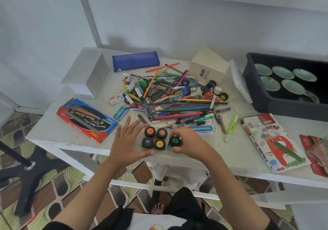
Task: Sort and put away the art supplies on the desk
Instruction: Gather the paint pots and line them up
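Clear plastic tray (pixel 162 151), holding small black paint pots (pixel 150 131), at white desk's (pixel 53 135) front edge; pen-and-pencil heap (pixel 177 105) behind; red-blue cardboard watercolour box (pixel 87 119) left; white cardboard pastels box (pixel 273 141) right.

Wall (pixel 177 16) behind: plain, pale grey-white, matte. A lighter flat strip (pixel 88 15) runs up it at left, down to the rear desk corner. Desk (pixel 48 132): white painted top, scuffed and paint-flecked, with a white lower rail (pixel 159 188) beneath the front edge. Floor (pixel 71 181): patterned covering, fan-shaped motifs in yellow-green, brown and grey with white outlines. Black star-shaped base (pixel 30 174) with a pole stands at left; chair or stand, cannot tell. White fluffy rug (pixel 188 178) under the desk. Light soft, even; faint shadows on the wall
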{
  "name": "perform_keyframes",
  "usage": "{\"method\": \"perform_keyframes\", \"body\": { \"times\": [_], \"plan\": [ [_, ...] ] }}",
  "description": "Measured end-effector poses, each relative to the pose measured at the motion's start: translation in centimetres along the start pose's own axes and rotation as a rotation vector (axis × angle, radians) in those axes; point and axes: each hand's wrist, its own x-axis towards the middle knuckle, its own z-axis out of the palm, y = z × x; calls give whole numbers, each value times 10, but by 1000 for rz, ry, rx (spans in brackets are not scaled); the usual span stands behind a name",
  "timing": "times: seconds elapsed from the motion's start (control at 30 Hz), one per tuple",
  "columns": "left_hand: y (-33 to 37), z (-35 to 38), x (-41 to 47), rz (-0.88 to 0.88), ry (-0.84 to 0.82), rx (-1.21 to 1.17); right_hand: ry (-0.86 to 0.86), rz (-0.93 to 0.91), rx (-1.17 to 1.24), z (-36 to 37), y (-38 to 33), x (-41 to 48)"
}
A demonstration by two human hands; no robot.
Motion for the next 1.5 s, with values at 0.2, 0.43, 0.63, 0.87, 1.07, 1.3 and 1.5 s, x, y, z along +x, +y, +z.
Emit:
{"method": "perform_keyframes", "body": {
  "times": [0.2, 0.43, 0.63, 0.87, 1.07, 1.3, 1.5],
  "plan": [
    [-1, 1, 2, 5, 7, 12, -81, 29, -2, -2, -5, -1],
    [-3, 3, 2, 17, 56, 40, -39, 45, 71, -11, 2, 0],
    [-2, 3, 2, 12, 34, 19, 307, 63, 79, -54, 14, 49],
    [-1, 3, 1, 1, 18, 30, 435, 138, -224, -79, 43, 122],
    [-1, 3, 1, 3, -7, 45, 358, 93, -473, -68, 61, 138],
    [1, 1, 2, -10, -14, 16, 573, -19, -201, -61, 57, 113],
    [1, 2, 2, -6, 20, -10, 230, -155, 39, -52, 37, 52]
  ]
}}
